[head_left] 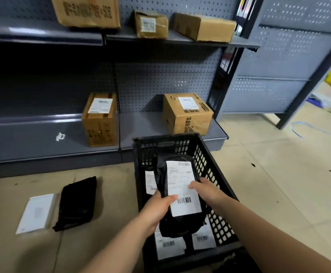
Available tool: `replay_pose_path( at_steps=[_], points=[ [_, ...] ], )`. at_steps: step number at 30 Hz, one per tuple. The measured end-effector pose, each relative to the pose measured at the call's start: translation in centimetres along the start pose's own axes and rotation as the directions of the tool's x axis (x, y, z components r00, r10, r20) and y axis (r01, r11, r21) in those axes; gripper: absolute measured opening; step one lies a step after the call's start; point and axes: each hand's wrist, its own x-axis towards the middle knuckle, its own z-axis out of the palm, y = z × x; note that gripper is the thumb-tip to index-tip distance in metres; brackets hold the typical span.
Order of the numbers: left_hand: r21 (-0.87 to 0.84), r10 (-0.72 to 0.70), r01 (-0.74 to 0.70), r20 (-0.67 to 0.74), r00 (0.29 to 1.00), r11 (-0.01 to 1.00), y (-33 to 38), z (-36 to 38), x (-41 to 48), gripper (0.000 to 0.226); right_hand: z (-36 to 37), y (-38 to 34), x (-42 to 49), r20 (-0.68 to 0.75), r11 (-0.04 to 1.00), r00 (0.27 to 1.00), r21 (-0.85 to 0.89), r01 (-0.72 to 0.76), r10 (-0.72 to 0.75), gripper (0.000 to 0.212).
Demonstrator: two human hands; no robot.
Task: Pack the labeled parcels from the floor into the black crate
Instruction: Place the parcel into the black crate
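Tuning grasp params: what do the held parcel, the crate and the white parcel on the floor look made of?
Held parcel: soft black plastic mailer, slightly glossy, creased, with a paper label.
Crate: rigid black moulded plastic, matte, lattice walls.
White parcel: flat and smooth with straight edges; card or plastic mailer, cannot tell.
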Motion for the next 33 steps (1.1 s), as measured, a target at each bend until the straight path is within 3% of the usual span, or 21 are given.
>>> replay_pose_path(
  at_steps=[2, 6, 8, 9, 11, 15, 17, 24, 28, 30, 33],
  points=[
    [0.073, -0.038, 0.038, -0.012, 0.999, 0.997, -1.9, 1.6, 1.9, 0.052, -1.0, 2.4, 2.2, -0.012, 0.991, 0.992, -0.052, -0.127, 0.126, 0.069],
    [0.196, -0.119, 0.132, -0.075, 0.990, 0.972, -5.6, 4.2, 5.6, 0.052, -1.2, 6.9, 5.7, -0.040, 0.962, 0.963, -0.050, -0.269, 0.267, 0.033],
    [0.229, -0.180, 0.194, -0.082, 0.980, 0.954, -7.3, 5.2, 6.9, 0.041, -0.6, 8.9, 7.1, -0.060, 0.952, 0.952, -0.043, -0.304, 0.302, 0.014],
    [0.239, -0.213, 0.228, -0.086, 0.973, 0.944, -8.1, 5.5, 7.4, 0.031, -0.3, 10.0, 7.8, -0.074, 0.950, 0.949, -0.038, -0.309, 0.306, 0.018],
    [0.250, -0.282, 0.299, -0.104, 0.954, 0.921, -10.2, 5.9, 9.1, 0.034, 0.2, 12.5, 9.8, -0.090, 0.939, 0.939, -0.063, -0.338, 0.332, 0.048],
    [0.295, -0.390, 0.406, -0.116, 0.914, 0.865, -13.6, 6.3, 12.6, 0.040, 0.8, 14.7, 12.7, -0.141, 0.907, 0.908, -0.096, -0.409, 0.395, 0.034],
    [0.281, -0.427, 0.440, -0.112, 0.898, 0.853, -14.8, 6.7, 14.2, 0.047, 0.9, 15.2, 13.9, -0.192, 0.884, 0.885, -0.122, -0.451, 0.424, 0.044],
    [0.377, -0.537, 0.522, -0.073, 0.840, 0.765, -16.9, 9.2, 15.8, 0.041, 1.6, 17.2, 15.4, -0.304, 0.814, 0.838, -0.243, -0.528, 0.453, 0.069],
    [0.399, -0.585, 0.545, -0.028, 0.811, 0.737, -16.1, 9.8, 15.2, 0.041, 1.5, 17.5, 15.7, -0.307, 0.743, 0.815, -0.340, -0.576, 0.491, 0.066],
    [0.338, -0.590, 0.562, -0.023, 0.807, 0.755, -15.7, 9.6, 14.8, 0.048, 1.6, 17.5, 15.6, -0.290, 0.756, 0.834, -0.355, -0.550, 0.470, 0.061],
    [0.287, -0.541, 0.520, -0.005, 0.841, 0.805, -18.1, 9.3, 16.4, 0.083, 1.7, 17.0, 14.9, -0.289, 0.742, 0.859, -0.435, -0.510, 0.422, 0.068]
  ],
)
